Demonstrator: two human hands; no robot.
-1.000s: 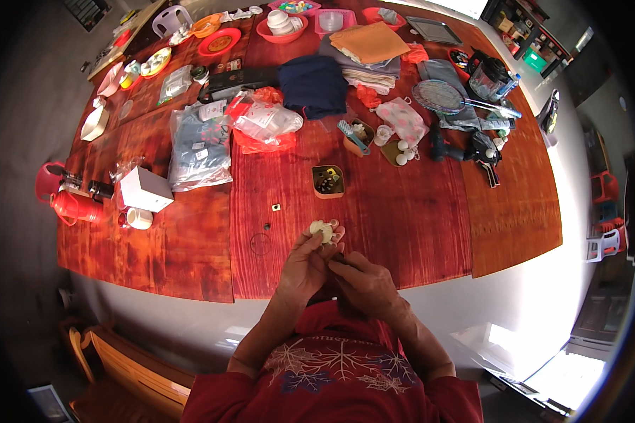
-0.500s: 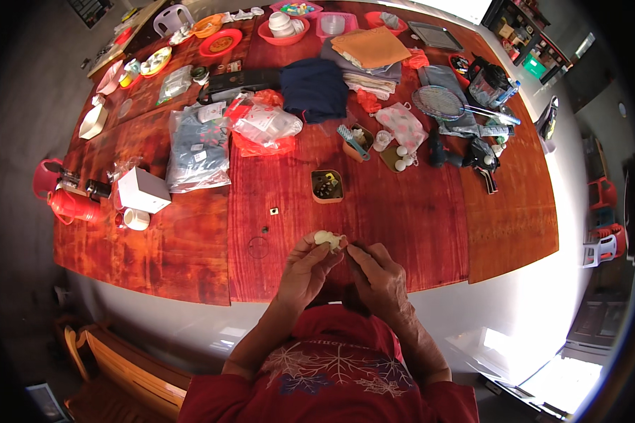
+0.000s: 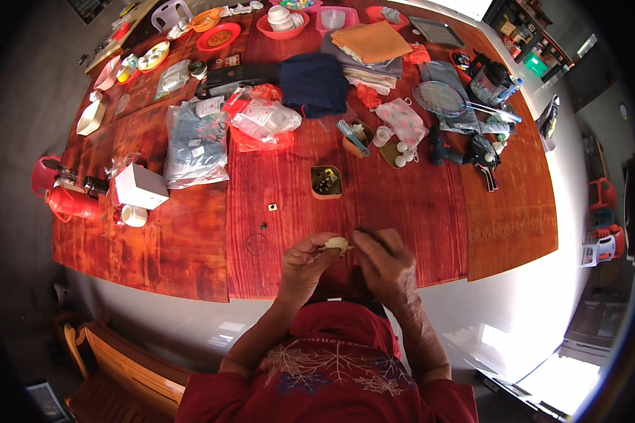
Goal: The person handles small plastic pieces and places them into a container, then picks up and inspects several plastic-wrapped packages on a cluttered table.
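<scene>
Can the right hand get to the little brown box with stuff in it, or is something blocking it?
Probably yes. The right hand is beside the left hand, which pinches a small pale object. Only bare red table lies between it and the small brown box.

A single head-worn fisheye view looks steeply down from above the person's red-clad chest at the lower centre, facing across the long red wooden table [image 3: 190,247], which fills the upper frame; straight edges bow toward the dark rim.
</scene>
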